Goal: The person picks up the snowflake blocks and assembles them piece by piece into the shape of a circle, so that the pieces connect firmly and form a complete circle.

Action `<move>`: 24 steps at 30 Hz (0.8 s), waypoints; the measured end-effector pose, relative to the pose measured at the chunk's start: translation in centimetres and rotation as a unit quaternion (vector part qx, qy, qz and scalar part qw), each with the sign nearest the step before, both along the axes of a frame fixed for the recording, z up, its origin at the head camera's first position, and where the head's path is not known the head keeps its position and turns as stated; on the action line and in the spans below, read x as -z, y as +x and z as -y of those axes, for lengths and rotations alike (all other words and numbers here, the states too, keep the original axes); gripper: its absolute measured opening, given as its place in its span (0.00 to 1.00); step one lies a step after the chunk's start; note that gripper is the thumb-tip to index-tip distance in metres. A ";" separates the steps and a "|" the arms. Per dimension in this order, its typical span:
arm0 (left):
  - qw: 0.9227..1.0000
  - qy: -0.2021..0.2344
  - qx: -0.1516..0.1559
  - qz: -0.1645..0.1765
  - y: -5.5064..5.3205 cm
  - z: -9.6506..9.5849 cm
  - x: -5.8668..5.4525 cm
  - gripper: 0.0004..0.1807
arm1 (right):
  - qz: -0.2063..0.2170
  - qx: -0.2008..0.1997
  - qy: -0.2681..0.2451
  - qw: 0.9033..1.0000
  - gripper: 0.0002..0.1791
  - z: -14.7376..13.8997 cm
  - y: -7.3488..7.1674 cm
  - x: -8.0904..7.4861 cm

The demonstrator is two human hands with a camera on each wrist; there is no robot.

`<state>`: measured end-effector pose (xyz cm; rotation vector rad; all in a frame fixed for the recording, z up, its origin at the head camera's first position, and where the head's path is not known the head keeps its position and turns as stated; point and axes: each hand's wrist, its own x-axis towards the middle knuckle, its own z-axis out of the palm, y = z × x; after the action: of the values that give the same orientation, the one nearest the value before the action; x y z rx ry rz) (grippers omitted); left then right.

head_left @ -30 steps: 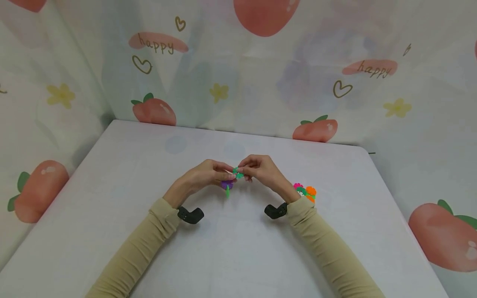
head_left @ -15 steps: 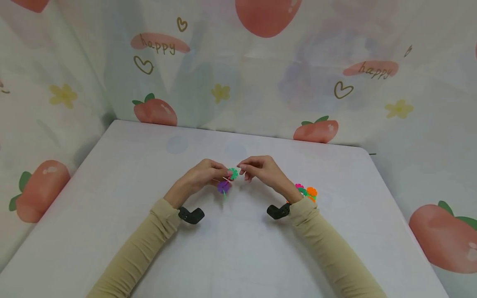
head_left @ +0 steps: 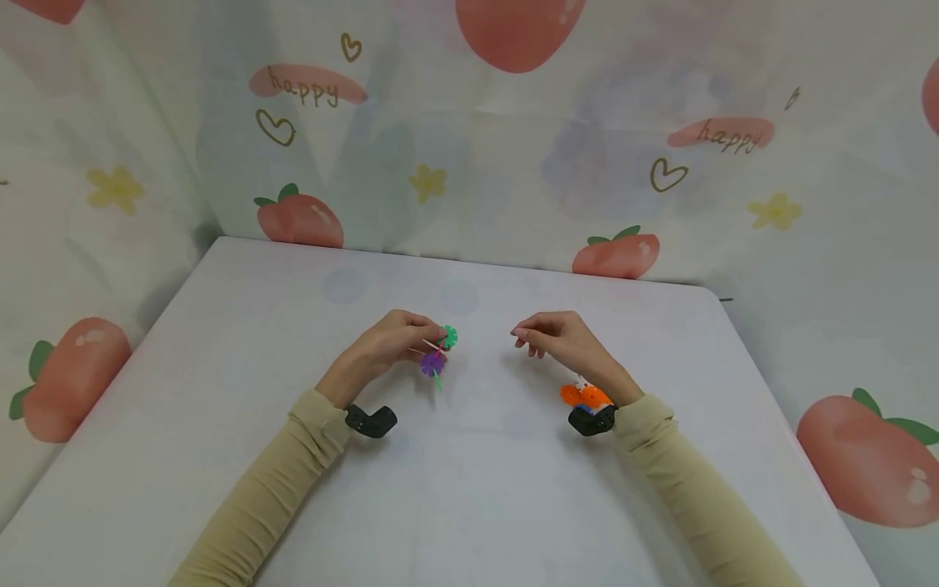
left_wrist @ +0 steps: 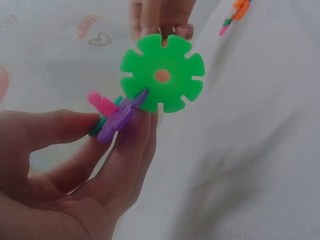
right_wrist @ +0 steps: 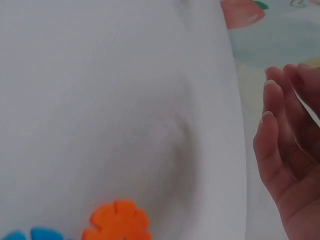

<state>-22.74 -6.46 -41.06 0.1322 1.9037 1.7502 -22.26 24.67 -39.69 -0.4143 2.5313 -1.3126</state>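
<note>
My left hand (head_left: 392, 338) pinches a small joined cluster of notched plastic snowflake discs between thumb and fingers, above the table. In the left wrist view a bright green disc (left_wrist: 180, 62) with a central hole faces the camera. Slotted to it is a purple disc (left_wrist: 118, 122), seen nearly edge-on, with a pink disc (left_wrist: 103, 105) and a teal disc (left_wrist: 96, 127) at the thumb. My right hand (head_left: 568, 341) hovers to the right, apart from the cluster, fingers loosely bent and holding nothing. In the right wrist view its fingers (right_wrist: 270, 137) show no disc.
Loose snowflake discs lie under my right wrist, among them an orange disc (right_wrist: 119, 223) and a blue disc (right_wrist: 46, 234); the wrist partly hides the pile. Black wrist cameras sit on both cuffs. A printed cloth (head_left: 484, 163) stands behind the white table (head_left: 455, 489).
My right hand has let go of the teal disc and moved off to the right, over the pile. My left hand keeps the cluster and has shifted slightly left.
</note>
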 end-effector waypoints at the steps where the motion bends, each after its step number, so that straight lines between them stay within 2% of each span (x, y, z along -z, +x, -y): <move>1: 1.000 -0.001 -0.002 0.003 0.0 0.0 0.0 0.14 | 0.000 0.004 0.008 1.000 0.19 -0.5 0.1 0.0; 7: 1.000 -0.001 0.000 0.001 0.0 0.0 0.0 0.15 | -0.007 0.018 0.067 0.998 0.17 -3.3 1.0 0.1; 12: 1.000 0.001 0.001 -0.005 -0.1 0.1 0.0 0.15 | -0.015 0.005 0.112 0.994 0.11 -5.0 1.6 0.5; 24: 1.000 -0.010 0.000 -0.001 -0.1 0.1 0.0 0.16 | 0.014 -0.019 0.163 0.986 0.10 -7.3 3.0 1.1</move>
<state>-22.80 -6.54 -41.10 0.1281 1.9221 1.7312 -19.28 31.93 -40.81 -0.3664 2.6349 -0.8593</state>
